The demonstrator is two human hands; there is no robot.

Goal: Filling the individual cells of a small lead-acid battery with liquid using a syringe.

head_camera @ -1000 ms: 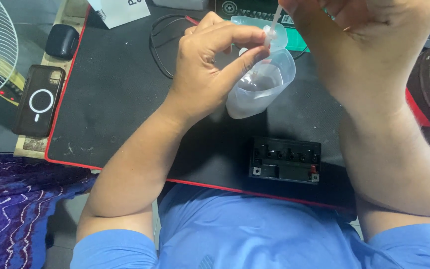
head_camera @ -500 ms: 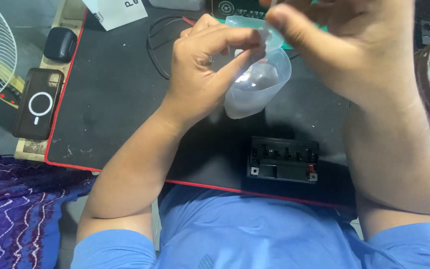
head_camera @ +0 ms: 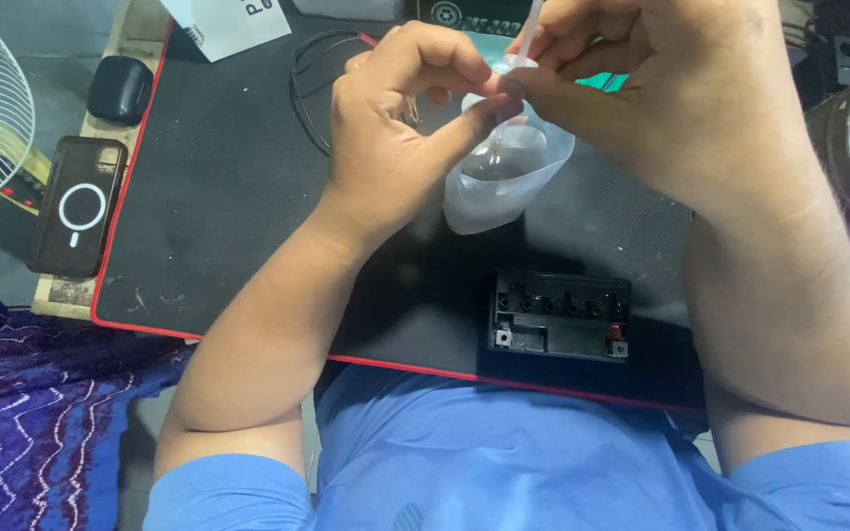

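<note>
Above the mat [head_camera: 228,197], pinched bottle [head_camera: 504,172].

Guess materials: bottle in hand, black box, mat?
Bottle: translucent soft plastic, probably; the dark mat shows through its cloudy walls. Box: black moulded hard plastic, matte, with crisp edges and a row of round ports. Mat: black, dull, fabric-like top, red stitched-looking edge; likely cloth over rubber.

The right hand [head_camera: 681,98] has been brought down from above the translucent plastic bottle [head_camera: 504,172] onto its neck, fingertips now pinched against those of the left hand [head_camera: 405,118]. A thin white tube [head_camera: 531,25] is now seen sticking up between the right hand's fingers. The bottle has been tipped slightly more upright below both hands.
</note>
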